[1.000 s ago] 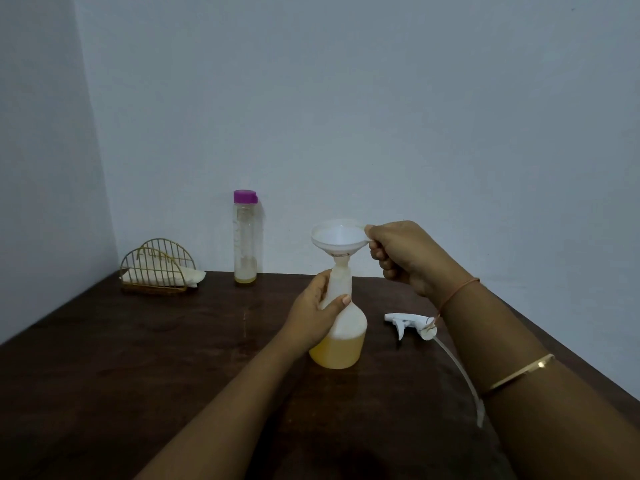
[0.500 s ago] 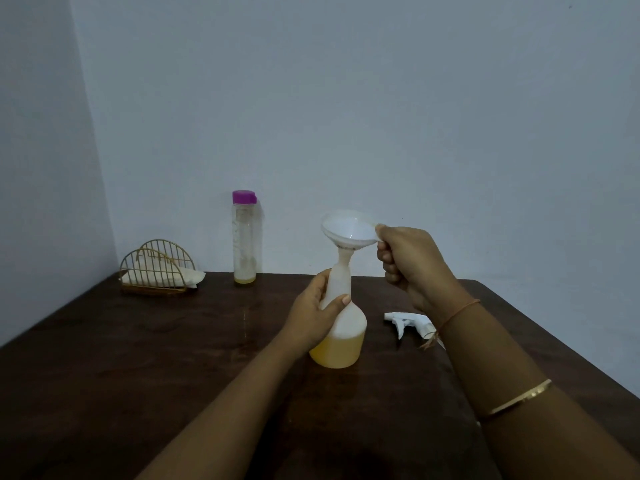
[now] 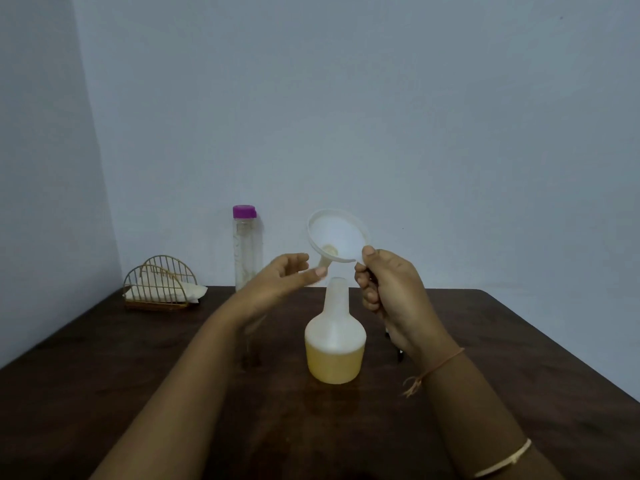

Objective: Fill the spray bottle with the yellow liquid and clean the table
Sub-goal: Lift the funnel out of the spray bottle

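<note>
The spray bottle (image 3: 335, 336) stands upright on the dark table (image 3: 104, 375) just below the middle of the frame, its neck uncapped; yellow liquid (image 3: 334, 363) fills roughly its lower half, the white upper body looking empty above the line. Directly above the neck, clear of it and tilted with its mouth turned toward me, is the white funnel (image 3: 337, 239); my right hand (image 3: 391, 296) has it clenched by the rim, thumb on the edge and fingers curled beneath. My left hand (image 3: 287, 277) hangs released and blurred just left of the neck, fingers spread, grasping nothing; it touches neither bottle nor funnel.

I judge the filling step to be finished and the funnel on its way off; a trace of yellow sits in its throat, so it could drip on the table if I swing it carelessly. The next move calls for a place to set it down, then finding the sprayer head; I cannot see one in this frame, though something small and dark pokes out from behind my right wrist and I cannot tell what it is. The head must be screwed on with the left hand steadying the bottle, since it stands unsupported.

Further out, at centre left against the wall, a clear bottle with a purple cap (image 3: 246, 249) stands nearly empty; at far left a gold wire holder (image 3: 160, 284) keeps pale cloths or napkins, likely what the wiping will need.
</note>
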### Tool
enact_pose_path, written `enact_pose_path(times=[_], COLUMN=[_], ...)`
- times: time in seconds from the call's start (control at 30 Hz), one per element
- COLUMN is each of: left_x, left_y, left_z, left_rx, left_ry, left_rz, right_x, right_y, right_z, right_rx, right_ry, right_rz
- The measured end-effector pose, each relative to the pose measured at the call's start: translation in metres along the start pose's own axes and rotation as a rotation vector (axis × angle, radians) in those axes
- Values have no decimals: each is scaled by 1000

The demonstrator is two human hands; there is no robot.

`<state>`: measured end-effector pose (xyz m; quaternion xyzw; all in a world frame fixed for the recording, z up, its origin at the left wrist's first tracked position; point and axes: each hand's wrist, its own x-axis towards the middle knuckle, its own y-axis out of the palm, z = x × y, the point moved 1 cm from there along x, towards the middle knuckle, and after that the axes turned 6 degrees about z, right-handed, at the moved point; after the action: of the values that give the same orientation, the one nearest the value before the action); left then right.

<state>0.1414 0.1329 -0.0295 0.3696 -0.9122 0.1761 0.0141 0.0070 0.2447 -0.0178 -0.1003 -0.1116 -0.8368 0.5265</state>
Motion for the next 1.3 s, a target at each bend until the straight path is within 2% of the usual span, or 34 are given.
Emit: enact_pose_path(times=[0.1, 0.23, 0.5, 0.6, 0.77, 0.87, 1.07, 1.17, 1.3], left_x=[-11, -20, -15, -13, -10, -5, 13, 33, 60], left_y=[-15, -11, 8, 4, -7, -13, -22, -28, -43], left_z=[-18, -34, -35, -34, -28, -18, 16, 44, 83], left_rx=[27, -90, -250, -315, -414, -401, -218, -48, 514], left_ry=[-104, -150, -143, -141, -164, -195, -283, -303, -301], left_rz=[63, 222, 22, -27, -108, -142, -216, -309, -439], right_x=[-1, -3, -4, -1, 9, 13, 17, 16, 14], right_y=[6, 17, 26, 23, 9, 5, 11, 15, 20], right_z=[0, -4, -12, -18, -37, -55, -84, -94, -99], right_rx=[-20, -40, -76, -146, -125, -226, -344, -468, -570], right_ry=[-15, -29, -37, -108, -251, -242, -64, -89, -155], right_rz=[42, 106, 156, 73, -255, -268, -22, -16, -72])
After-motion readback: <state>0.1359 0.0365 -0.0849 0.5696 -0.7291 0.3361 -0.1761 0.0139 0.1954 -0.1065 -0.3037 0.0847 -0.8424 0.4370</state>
